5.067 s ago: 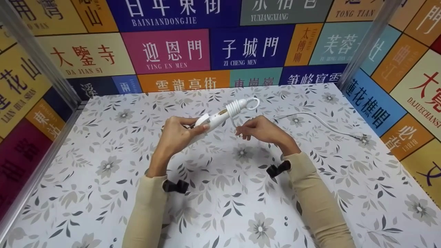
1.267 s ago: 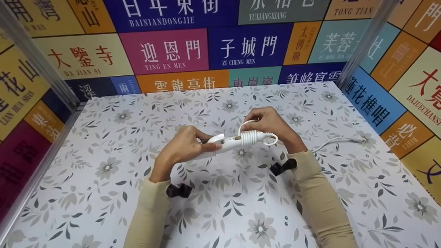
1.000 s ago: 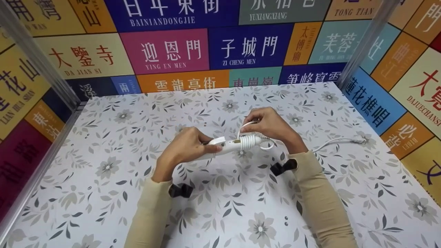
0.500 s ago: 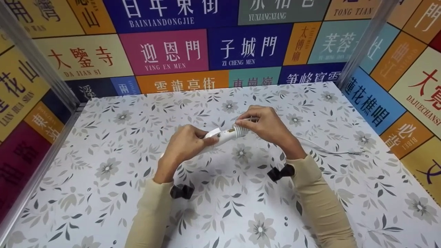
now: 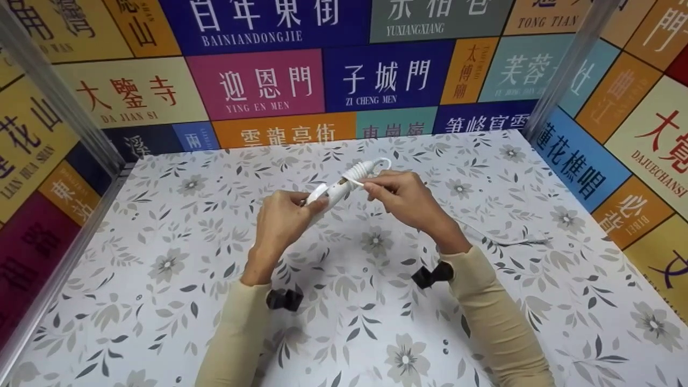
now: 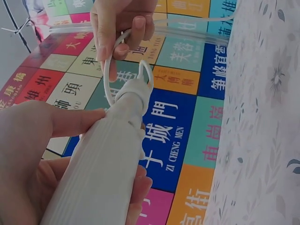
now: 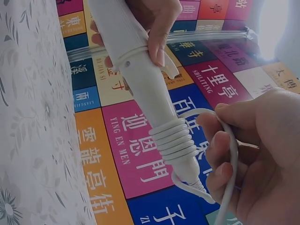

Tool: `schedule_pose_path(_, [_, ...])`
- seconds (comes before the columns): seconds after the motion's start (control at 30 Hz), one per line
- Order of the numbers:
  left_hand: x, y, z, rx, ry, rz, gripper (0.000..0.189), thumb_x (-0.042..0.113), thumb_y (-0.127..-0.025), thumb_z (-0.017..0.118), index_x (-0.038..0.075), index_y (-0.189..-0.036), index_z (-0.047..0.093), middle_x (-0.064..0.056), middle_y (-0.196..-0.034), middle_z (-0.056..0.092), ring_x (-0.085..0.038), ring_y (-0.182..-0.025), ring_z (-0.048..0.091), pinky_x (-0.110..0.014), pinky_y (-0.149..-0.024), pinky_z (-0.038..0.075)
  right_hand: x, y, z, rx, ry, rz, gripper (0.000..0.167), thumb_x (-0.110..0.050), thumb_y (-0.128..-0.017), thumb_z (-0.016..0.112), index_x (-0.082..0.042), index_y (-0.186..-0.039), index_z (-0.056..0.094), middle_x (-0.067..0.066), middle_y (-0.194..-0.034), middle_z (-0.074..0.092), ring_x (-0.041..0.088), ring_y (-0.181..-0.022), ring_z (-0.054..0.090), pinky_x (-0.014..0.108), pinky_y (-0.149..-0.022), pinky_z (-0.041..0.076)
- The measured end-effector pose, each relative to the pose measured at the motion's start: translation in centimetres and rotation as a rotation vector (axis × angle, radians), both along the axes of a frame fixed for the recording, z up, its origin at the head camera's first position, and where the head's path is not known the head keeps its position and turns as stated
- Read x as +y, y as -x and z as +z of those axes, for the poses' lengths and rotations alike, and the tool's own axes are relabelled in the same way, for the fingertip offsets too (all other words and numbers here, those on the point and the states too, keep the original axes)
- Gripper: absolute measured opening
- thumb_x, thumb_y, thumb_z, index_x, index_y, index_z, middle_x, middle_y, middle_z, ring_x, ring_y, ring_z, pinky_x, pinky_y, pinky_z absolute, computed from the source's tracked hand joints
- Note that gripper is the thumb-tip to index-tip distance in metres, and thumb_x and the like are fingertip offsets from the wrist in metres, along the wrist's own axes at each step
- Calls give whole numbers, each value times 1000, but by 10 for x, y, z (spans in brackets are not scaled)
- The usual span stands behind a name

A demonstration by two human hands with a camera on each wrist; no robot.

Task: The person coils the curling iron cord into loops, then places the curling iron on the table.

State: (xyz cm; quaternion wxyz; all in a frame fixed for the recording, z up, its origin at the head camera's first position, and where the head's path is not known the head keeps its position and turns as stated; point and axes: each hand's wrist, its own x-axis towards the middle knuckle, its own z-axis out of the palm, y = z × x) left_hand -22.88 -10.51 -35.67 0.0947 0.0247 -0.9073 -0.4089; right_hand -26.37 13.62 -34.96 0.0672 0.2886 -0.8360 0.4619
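Observation:
My left hand (image 5: 282,217) grips a white curling iron (image 5: 334,194), or a similar hair styling tool, around its thicker body, with the thumb on the near side. The tool is held above the table, its cord end tilted up and away to the right. White cord (image 7: 172,140) lies in several tight coils around its narrow end, and a small loop (image 5: 385,162) stands out past them. Beside the coils, my right hand (image 5: 411,201) pinches the free cord between thumb and fingers. In the right wrist view the cord runs across its curled fingers (image 7: 219,176).
The loose cord trails behind the right wrist to a plug end (image 5: 537,238) on the right of the floral-covered table (image 5: 376,301). Panels with large printed characters (image 5: 387,75) stand at the back and both sides. A clear corner post (image 5: 564,70) rises at back right.
The right hand has carried the cord around the tool's narrow end and now sits on its near side. The tool has tilted upward, and the plug end has slid left across the table.

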Motion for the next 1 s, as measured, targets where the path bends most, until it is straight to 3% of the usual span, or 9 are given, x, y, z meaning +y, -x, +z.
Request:
schedule_pose_path(0.13, [-3, 1, 2, 13, -52, 18, 36, 43, -85, 76, 14, -105, 80, -6, -89, 78, -20, -72, 67, -31, -60, 46, -1, 0, -1, -40, 2, 25, 25, -23, -101, 59, -11, -117, 76, 9, -87, 71, 15, -62, 59, 23, -57, 47])
schedule_pose_path(0.3, [-5, 1, 5, -16, -119, 11, 37, 42, -86, 77, 13, -106, 80, -7, -93, 78, -20, -76, 68, -31, -63, 50, -1, 4, -4, -112, 13, 57, 25, -20, -102, 59, -7, -116, 75, 13, -91, 75, 21, -81, 72, 28, -76, 57])
schedule_pose_path(0.5, [-9, -1, 9, -51, -217, -17, 37, 40, -85, 77, 11, -109, 79, -9, -99, 77, -21, -83, 69, -32, -68, 54, 4, 12, -9, -134, -41, 92, 25, -25, -101, 61, -10, -111, 77, 10, -103, 77, 23, -104, 71, 43, -92, 54])
schedule_pose_path(0.73, [-14, -3, 15, -70, -225, -85, 38, 41, -85, 78, 12, -109, 79, -10, -101, 76, -22, -82, 69, -31, -69, 54, 10, 26, -21, -229, -76, 161, 28, -29, -101, 59, -9, -109, 77, 13, -115, 75, 24, -114, 68, 48, -100, 52])
schedule_pose_path(1.0, [-16, -3, 13, -64, -250, -191, 37, 39, -86, 77, 12, -111, 78, -11, -101, 76, -22, -82, 67, -32, -71, 52, 14, 37, -34, -237, -118, 159, 30, -26, -102, 59, -5, -115, 75, 10, -113, 75, 27, -113, 68, 48, -101, 51])
